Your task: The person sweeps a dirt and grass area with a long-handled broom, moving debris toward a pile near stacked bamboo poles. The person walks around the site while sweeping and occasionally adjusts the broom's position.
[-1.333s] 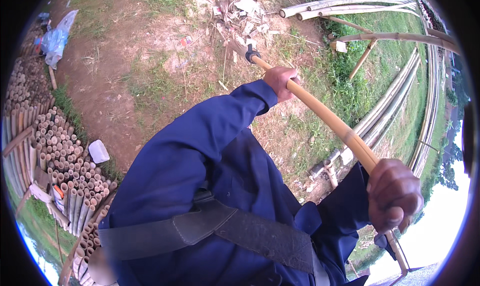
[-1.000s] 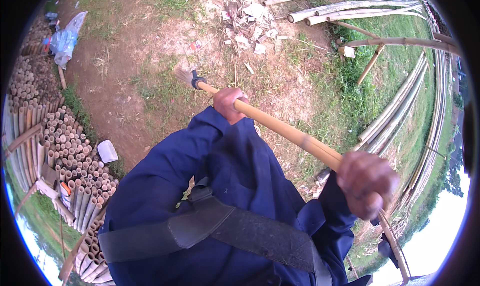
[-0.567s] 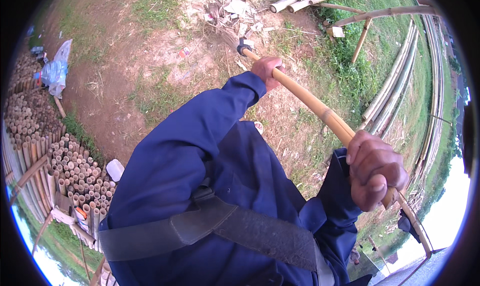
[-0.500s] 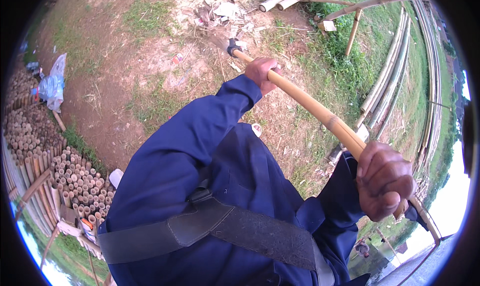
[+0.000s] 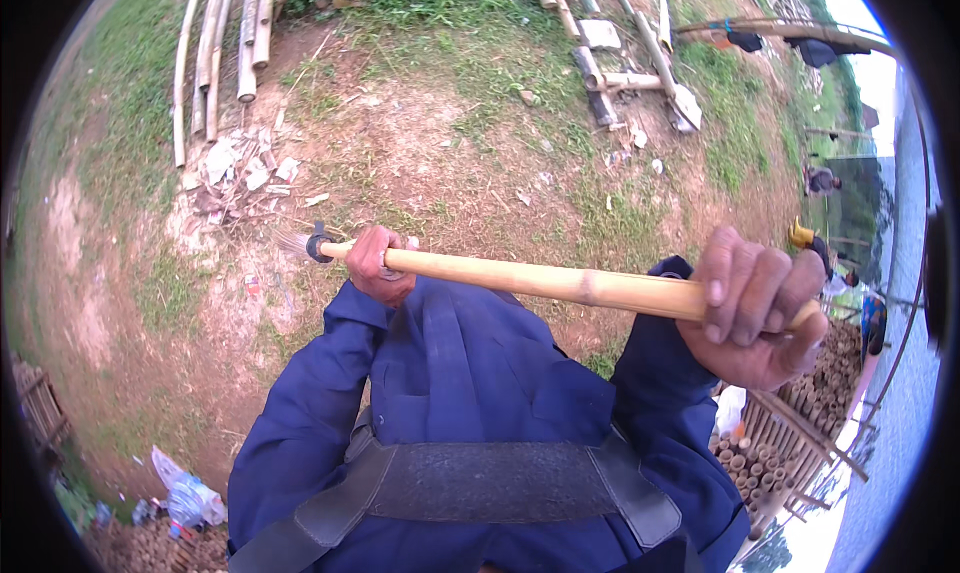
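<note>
A broom with a long bamboo handle (image 5: 500, 275) lies across in front of me, nearly level. My left hand (image 5: 378, 266) is closed round the handle just behind the dark binding (image 5: 318, 243) at its left end. Thin, blurred bristles (image 5: 290, 240) stick out past that binding, low over the bare ground. Toward the other end, my right hand (image 5: 755, 308) wraps round the thick butt of the handle, fingers over the top. A heap of pale scraps and shavings (image 5: 240, 178) lies on the soil beyond the bristles.
Bamboo poles (image 5: 248, 58) lie at the far left, and more poles (image 5: 640, 48) at the far right. Cut bamboo pieces (image 5: 770, 463) are stacked near my right side. Plastic bags (image 5: 190, 498) sit at the lower left. A person (image 5: 822, 180) is in the distance at right.
My view and body have turned right. The broom has gone from a steep slant to nearly level, its bristles now away from the scrap heap. Both hands keep their hold.
</note>
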`<state>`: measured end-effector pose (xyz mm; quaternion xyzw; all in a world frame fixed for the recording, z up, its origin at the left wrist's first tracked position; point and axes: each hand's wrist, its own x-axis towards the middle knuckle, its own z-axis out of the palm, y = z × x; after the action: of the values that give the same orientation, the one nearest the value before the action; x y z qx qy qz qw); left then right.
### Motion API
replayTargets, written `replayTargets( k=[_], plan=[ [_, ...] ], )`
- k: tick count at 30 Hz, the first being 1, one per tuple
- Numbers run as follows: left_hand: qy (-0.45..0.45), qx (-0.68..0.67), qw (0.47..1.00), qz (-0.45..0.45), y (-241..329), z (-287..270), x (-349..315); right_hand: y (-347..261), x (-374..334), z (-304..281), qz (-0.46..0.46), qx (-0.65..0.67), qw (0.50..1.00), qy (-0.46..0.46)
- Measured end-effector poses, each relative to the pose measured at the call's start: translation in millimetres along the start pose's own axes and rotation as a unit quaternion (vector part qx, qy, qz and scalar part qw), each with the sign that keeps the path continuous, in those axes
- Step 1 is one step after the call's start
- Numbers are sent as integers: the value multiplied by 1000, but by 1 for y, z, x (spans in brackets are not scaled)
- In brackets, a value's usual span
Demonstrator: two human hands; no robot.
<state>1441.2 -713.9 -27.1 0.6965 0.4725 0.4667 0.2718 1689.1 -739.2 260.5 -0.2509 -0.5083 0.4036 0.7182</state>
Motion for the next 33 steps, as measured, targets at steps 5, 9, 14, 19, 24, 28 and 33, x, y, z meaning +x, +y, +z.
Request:
replayTargets(
  k=[5, 9, 14, 19, 24, 28, 33],
  plan=[
    [-182, -65, 976, 97, 83, 120, 4, -111, -72, -102, -100, -49, 993, 30],
    [-291, -77, 945, 124, 117, 223, -19, -166, -132, -169, -37, -75, 996, 29],
    [-389, -64, 909, 139, 141, 325, -58, -197, -193, -238, -44, -116, 977, 172],
    [-397, -50, 900, 172, 162, 372, -73, -180, -224, -311, -80, -97, 948, 293],
    [-442, -77, 883, 139, 144, 464, -117, -153, -220, -342, -14, -211, 948, 237],
    [-428, -157, 875, 162, 205, 541, -98, -193, -201, -389, -14, -228, 927, 296],
    [-374, -203, 886, 181, 262, 638, -52, -224, -149, -449, -35, -305, 938, 159]
  ],
)
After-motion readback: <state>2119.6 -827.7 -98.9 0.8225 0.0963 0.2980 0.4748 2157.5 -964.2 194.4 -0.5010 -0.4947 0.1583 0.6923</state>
